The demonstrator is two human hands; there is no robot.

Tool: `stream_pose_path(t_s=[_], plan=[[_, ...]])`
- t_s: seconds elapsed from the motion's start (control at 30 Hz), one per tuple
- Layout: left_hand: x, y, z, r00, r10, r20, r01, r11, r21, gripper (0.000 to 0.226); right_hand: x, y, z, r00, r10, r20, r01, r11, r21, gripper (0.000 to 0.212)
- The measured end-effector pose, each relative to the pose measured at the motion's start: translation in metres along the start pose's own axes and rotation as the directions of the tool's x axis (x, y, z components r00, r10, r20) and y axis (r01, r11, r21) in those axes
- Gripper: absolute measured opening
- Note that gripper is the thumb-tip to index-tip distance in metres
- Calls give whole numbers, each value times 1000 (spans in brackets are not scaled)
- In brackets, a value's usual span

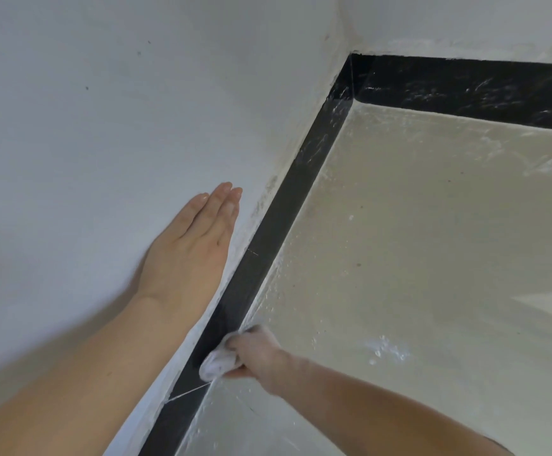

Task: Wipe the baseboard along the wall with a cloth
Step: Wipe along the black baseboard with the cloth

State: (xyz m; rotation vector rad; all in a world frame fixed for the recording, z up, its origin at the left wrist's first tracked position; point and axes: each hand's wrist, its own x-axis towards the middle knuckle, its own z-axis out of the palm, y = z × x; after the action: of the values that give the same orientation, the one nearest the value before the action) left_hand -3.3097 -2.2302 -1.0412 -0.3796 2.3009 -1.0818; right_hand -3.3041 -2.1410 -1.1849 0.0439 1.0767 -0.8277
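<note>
Two white walls [103, 110] meet above black baseboard [288, 209] and beige floor [416, 241].

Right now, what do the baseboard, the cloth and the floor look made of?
Baseboard: probably glossy black stone or tile; pale veining and streaks show near the corner.
Cloth: soft white fabric, bunched up in the right hand against the baseboard; weave too blurred to tell.
Floor: smooth pale beige, likely polished tile; it shows sheen and reflections, with whitish smears.

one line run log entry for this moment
left hand: flat on wall | right hand: pressing cloth to black baseboard | corner ahead: streaky
</note>
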Motion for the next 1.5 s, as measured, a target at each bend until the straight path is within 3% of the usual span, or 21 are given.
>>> stream_pose_path(t_s=[0.2, 0.27, 0.3, 0.37, 0.4, 0.43, 0.47, 0.53, 0.57, 0.6, 0.7, 0.77, 0.87, 0.93, 1.07, 1.13, 1.2, 1.27, 1.37, 1.5], plan=[[0, 1, 0, 1000, 8, -19, -8, 1000, 3, 65, -1, -87, -51, 951, -175, -254, 177, 984, -15, 35], [-1, 1, -1, 1000, 12, -8, -12, 1000, 14, 66, -1, -115, -67, 918, -239, -316, 242, 970, -31, 34], [-2, 1, -2, 1000, 15, -6, -14, 1000, 20, 66, -1, -129, -76, 872, -250, -422, 272, 962, -8, 32], [-1, 0, -2, 1000, 20, -2, -20, 1000, 22, 65, -5, -146, -88, 776, -382, -502, 276, 921, -274, 28], [-1, -1, -3, 1000, 22, 3, -22, 1000, 21, 65, -3, -155, -97, 769, -377, -515, 325, 926, -193, 30], [-1, -1, -3, 1000, 23, 9, -23, 1000, 19, 65, -4, -163, -104, 793, -301, -530, 393, 917, 65, 32], [-1, -1, -3, 1000, 23, 14, -23, 1000, 13, 64, -5, -169, -112, 805, -285, -521, 484, 822, 299, 34], [-2, 0, -2, 1000, 17, 18, -17, 1000, -3, 64, -10, -166, -116, 700, -269, -661, 554, 789, 265, 32], [-1, 0, -2, 1000, 18, 18, -18, 1000, -10, 64, -14, -160, -114, 686, -262, -679, 532, 817, 222, 27], [0, 0, -2, 1000, 19, 12, -19, 1000, -17, 65, -14, -150, -112, 707, -285, -647, 501, 848, 173, 21], [12, -1, -7, 1000, 29, 4, -29, 999, -16, 65, -31, -131, -92, 884, -296, -361, 330, 943, 35, 6], [29, -3, -15, 999, 40, 10, -40, 999, -13, 64, -31, -131, -86, 928, -245, -281, 227, 969, -96, 12], [61, -6, -28, 998, 64, -26, -64, 998, 1, 60, -21, -159, -95, 911, -278, -306, 298, 954, 20, 3], [81, -8, -36, 996, 80, -41, -80, 997, 5, 58, -13, -184, -111, 889, -319, -329, 362, 929, 75, 16], [117, -12, -37, 995, 57, -77, -59, 998, -21, 58, -9, -225, -143, 860, -360, -361, 400, 915, 41, 27], [125, -12, -34, 996, 50, -69, -53, 998, -30, 61, -10, -235, -159, 836, -385, -392, 445, 893, 70, 21], [126, -12, -30, 997, 58, -54, -61, 997, -43, 63, -11, -234, -175, 811, -385, -440, 433, 901, 8, 10], [124, -12, -32, 997, 56, -55, -59, 996, -68, 64, -18, -226, -187, 795, -366, -484, 373, 924, -85, 14], [124, -17, -42, 996, 80, -27, -83, 991, -109, 62, -35, -219, -198, 772, -328, -544, 338, 937, -86, 10], [119, -26, -58, 993, 108, 41, -99, 978, -183, 57, -55, -238, -197, 727, -406, -554, 355, 912, -204, 8]])
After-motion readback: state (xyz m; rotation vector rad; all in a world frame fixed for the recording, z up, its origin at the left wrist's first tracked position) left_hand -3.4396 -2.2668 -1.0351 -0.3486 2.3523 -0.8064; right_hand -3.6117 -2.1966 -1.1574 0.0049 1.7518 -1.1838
